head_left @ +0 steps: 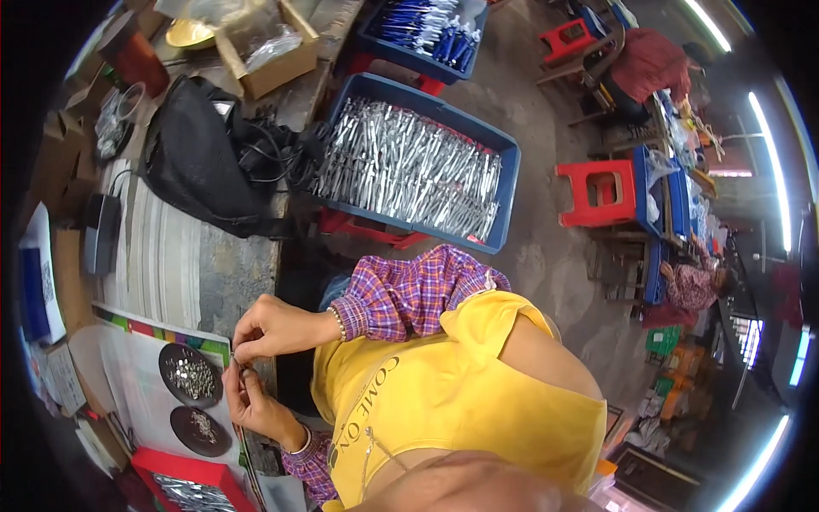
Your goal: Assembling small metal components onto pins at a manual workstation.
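Close together at the table's edge, both my hands meet over a small, thin piece that the fingers mostly hide. My right hand, the upper one in view, pinches it with thumb and fingertips. Just below, my left hand has its fingers curled and closed at the same spot. Beside them lies a dark round dish heaped with small silvery parts. A second dark dish holds fewer such parts. Near my left forearm stands a red box of slim silvery pieces.
A blue crate full of slim silvery pieces rests on a red stool. Behind it is another crate of blue-and-white pieces. A black bag and a cardboard box occupy the table. A red stool and other people are farther right.
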